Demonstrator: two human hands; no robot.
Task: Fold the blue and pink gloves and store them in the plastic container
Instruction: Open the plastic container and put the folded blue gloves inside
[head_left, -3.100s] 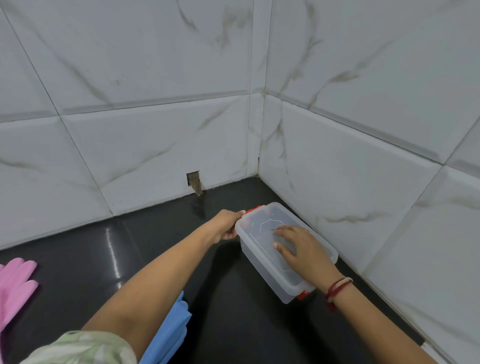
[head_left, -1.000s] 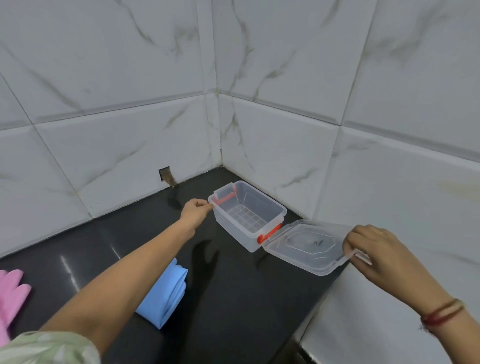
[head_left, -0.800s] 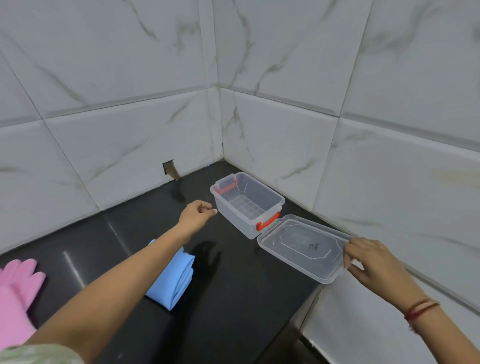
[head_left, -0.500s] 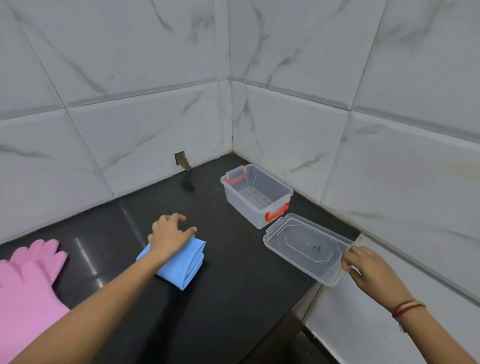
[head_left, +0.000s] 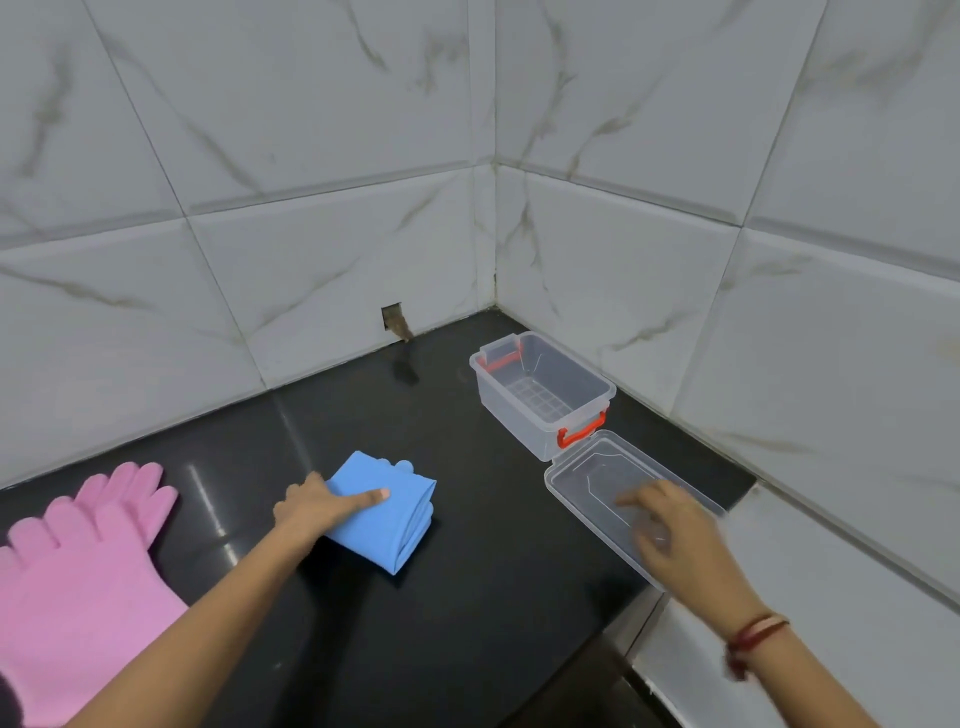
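Note:
The folded blue gloves lie mid-counter. My left hand grips their left edge, index finger flat on top, thumb hidden. Pink gloves lie unfolded and flat at the far left, fingers pointing to the wall. The clear plastic container with red latches stands uncovered and empty near the corner, by the right wall. Its clear lid lies flat on the counter just in front of it. My right hand hovers blurred over the lid's near end, fingers apart, holding nothing.
The black counter meets white marble-tiled walls at the back and right. A small cut-out hole sits low in the back wall. The counter ends at a front-right edge beside a white tiled ledge.
The lid came off the container and was laid on the counter; my right hand has let it go. My left hand left the container and took the blue gloves' edge.

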